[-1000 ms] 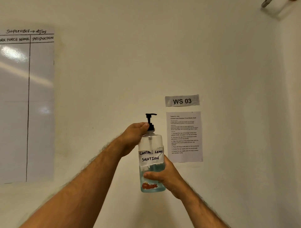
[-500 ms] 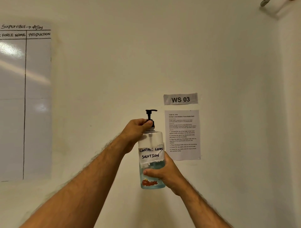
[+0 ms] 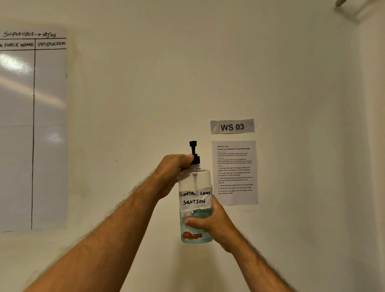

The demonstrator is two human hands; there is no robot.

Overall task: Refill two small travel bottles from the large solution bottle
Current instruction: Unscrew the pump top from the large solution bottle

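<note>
A large clear bottle (image 3: pixel 195 183) with a white label reading "CONTACT LENS SOLUTION" is held upright in the air before a wall. Bluish liquid fills roughly its lower third. My right hand (image 3: pixel 210 226) grips the lower part of the bottle from the right, fingers wrapped round it. My left hand (image 3: pixel 174 169) grips the collar of the black pump cap (image 3: pixel 194 153) at the bottle's neck. The pump's nozzle points toward me. No travel bottles are in view.
A cream wall fills the view. On it hang a "WS 03" sign (image 3: pixel 232 126), a printed instruction sheet (image 3: pixel 235 173) below it, and a whiteboard sheet (image 3: pixel 31 133) at the left. A metal fixture (image 3: pixel 340 2) shows at the top right corner.
The pump nozzle, which pointed right a second ago, now points toward me: the cap has turned under my left hand. The bottle sits slightly higher in the view.
</note>
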